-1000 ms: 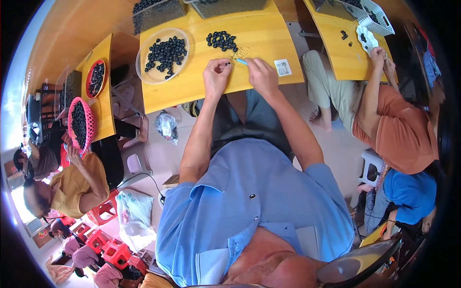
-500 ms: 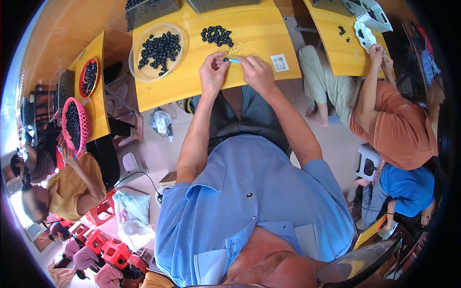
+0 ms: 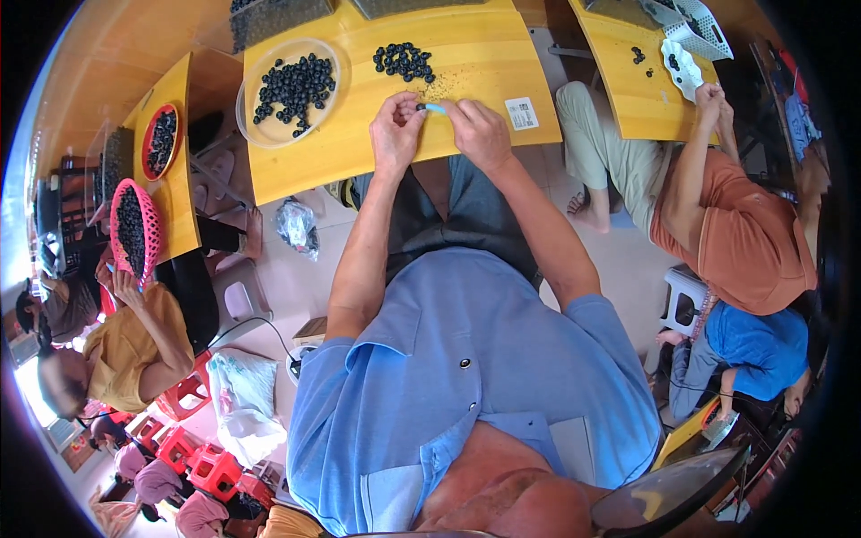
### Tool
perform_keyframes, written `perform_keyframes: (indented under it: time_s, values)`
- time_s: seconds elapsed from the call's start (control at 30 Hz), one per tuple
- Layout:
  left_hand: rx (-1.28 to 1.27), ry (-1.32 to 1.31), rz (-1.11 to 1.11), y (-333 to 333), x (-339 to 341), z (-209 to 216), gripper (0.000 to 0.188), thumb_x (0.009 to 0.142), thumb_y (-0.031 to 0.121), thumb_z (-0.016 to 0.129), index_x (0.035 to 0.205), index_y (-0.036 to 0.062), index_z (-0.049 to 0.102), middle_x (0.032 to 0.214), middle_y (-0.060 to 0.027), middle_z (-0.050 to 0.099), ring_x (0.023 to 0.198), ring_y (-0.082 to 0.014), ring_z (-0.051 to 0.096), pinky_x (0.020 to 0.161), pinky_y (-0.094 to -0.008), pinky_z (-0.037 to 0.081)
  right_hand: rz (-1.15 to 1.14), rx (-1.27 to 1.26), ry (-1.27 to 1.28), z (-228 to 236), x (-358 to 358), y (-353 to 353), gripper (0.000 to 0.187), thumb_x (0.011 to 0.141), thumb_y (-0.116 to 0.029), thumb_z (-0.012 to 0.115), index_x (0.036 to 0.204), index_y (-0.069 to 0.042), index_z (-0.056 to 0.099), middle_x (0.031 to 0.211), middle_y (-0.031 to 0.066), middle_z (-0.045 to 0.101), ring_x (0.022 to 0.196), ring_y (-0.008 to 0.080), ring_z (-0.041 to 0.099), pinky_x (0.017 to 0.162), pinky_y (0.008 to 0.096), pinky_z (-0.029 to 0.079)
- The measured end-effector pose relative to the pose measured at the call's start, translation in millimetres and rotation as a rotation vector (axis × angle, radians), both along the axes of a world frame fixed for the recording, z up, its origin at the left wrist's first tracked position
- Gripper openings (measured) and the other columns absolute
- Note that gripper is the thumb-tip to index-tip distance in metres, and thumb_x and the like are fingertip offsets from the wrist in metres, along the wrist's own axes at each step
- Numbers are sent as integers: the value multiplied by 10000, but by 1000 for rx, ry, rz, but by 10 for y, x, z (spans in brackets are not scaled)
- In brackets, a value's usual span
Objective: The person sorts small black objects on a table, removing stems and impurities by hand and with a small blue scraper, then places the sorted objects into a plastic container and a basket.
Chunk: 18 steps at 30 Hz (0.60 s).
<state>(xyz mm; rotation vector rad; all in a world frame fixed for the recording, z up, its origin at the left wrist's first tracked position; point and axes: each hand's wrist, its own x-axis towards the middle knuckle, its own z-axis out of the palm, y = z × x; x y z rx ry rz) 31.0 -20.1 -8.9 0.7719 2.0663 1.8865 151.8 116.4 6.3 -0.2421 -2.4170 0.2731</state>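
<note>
My left hand (image 3: 396, 136) pinches a small black round piece (image 3: 421, 107) between thumb and fingers, just over the front part of the yellow table. My right hand (image 3: 482, 136) is closed on a slim light-blue tool (image 3: 435, 108), whose tip meets the black piece; the tip itself is too small to make out. Beyond my hands lies a loose pile of similar black pieces (image 3: 403, 61). Pale crumbs (image 3: 438, 88) are scattered beside that pile. Left of my hands, a shallow clear round tray (image 3: 244, 112) holds many more black pieces.
A white printed label (image 3: 521, 114) lies right of my hands on the yellow table (image 3: 359, 148). Grey bins (image 3: 282, 25) stand along its far side. Co-workers sit left and right at other tables. A clear plastic bag (image 3: 297, 227) lies on the floor.
The whole view has shifted slightly, so the table and tray sit a little farther left. Both hands keep the same grip, with only slight movement around the black piece.
</note>
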Motion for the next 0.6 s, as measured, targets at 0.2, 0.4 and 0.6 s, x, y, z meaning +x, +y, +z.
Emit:
perform_keyframes:
  time_s: [0.2, 0.4, 0.6]
  values:
    - [129, -42, -5, 0, 31, 8, 376, 900, -28, 800, 1249, -12, 660, 1020, -76, 739, 909, -123, 707, 843, -268, 588, -51, -33, -12, -4, -24, 25, 268, 823, -35, 666, 1082, -57, 731, 899, 72, 633, 862, 273, 695, 731, 410, 583]
    - [93, 34, -12, -30, 6, 34, 283, 905, -32, 795, 1180, -11, 728, 1055, -75, 720, 934, -124, 705, 851, -262, 586, -50, -25, -1, -8, -26, 28, 263, 833, -30, 663, 1086, -58, 730, 899, 71, 640, 858, 272, 696, 721, 410, 581]
    - [74, 137, 43, -134, -119, 128, 210, 921, 4, 789, 1129, 10, 759, 1036, -68, 706, 858, -130, 667, 779, -268, 568, -55, -57, 9, -2, -8, 1, 249, 848, -22, 659, 1085, -60, 728, 903, 72, 649, 847, 279, 701, 711, 418, 583]
